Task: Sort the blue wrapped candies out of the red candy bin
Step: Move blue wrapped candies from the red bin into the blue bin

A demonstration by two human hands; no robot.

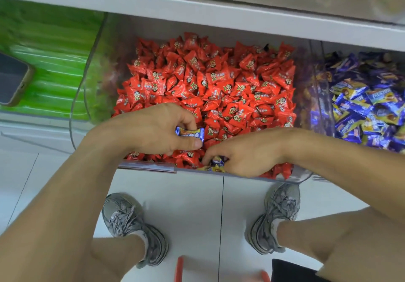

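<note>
Your left hand [153, 128] pinches a blue wrapped candy [190, 133] between thumb and curled fingers, just above the red candies [219, 88] at lower centre; your right hand [247, 152] curls its fingers around more blue-and-yellow candies [217, 163] at the clear red candy bin's front wall [153, 167]; the blue candy bin [368, 106] sits at right.

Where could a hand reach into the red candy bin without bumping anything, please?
A bare strip lies along the red candy bin's left wall, beside the green bin. The front edge is crowded: the left hand pinches a blue candy, and the right hand digs at others.
</note>
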